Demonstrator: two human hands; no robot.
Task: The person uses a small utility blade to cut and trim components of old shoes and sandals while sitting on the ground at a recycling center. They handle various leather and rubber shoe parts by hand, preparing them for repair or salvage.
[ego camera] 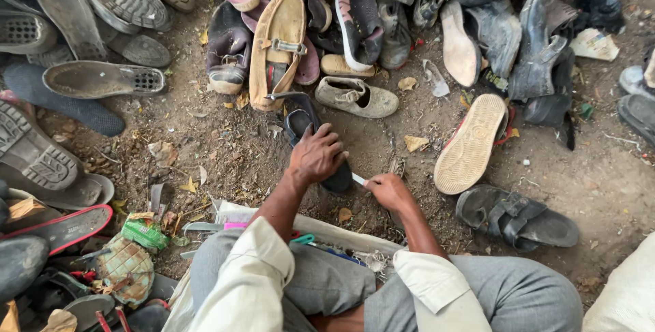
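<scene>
My left hand point(316, 154) grips a dark blue sandal point(300, 122) that lies on the dirt ground in front of me, fingers curled over its sole. Just to the right, my right hand point(387, 189) is closed around a small pale tool point(359, 180) whose tip touches the sandal's edge. Both forearms reach out from rolled cream sleeves over my grey trousers point(327, 281).
Worn shoes and soles ring the spot: a tan loafer point(278, 45), a beige shoe point(356, 96), a pale upturned sole point(471, 143), a black strapped sandal point(515, 216), dark boots point(539, 45). Soles and scraps are piled at left point(65, 161). A white sack edge point(327, 229) lies by my knees.
</scene>
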